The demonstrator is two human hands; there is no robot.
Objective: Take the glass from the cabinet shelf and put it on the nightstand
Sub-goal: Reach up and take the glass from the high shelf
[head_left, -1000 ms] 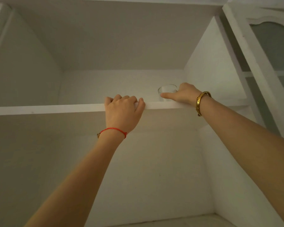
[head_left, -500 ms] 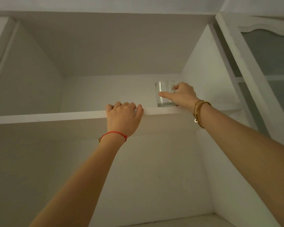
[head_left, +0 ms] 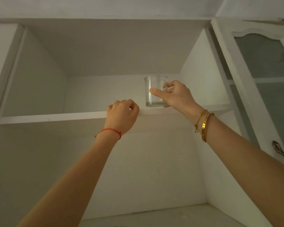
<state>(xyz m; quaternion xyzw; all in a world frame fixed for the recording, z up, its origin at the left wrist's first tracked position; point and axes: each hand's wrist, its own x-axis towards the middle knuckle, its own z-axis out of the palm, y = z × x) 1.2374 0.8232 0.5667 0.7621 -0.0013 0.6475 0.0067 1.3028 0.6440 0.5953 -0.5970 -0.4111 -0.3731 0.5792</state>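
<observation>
A clear drinking glass (head_left: 154, 86) is upright just above the front edge of the upper cabinet shelf (head_left: 56, 117), right of centre. My right hand (head_left: 175, 95) grips it from the right, thumb across its front and fingers behind. My left hand (head_left: 121, 114), with a red string at the wrist, rests curled on the shelf's front edge, left of the glass and apart from it. The nightstand is out of view.
The white cabinet is open. Its glass-paned door (head_left: 259, 66) stands open at the right, with a metal handle (head_left: 280, 151) low down. The cabinet's right wall (head_left: 202, 74) is close beside my right hand. A lower shelf (head_left: 170, 215) shows at the bottom.
My right hand has closed around the glass and lifted it towards the shelf's front edge, so its whole body now shows. My left hand has curled more on the shelf edge.
</observation>
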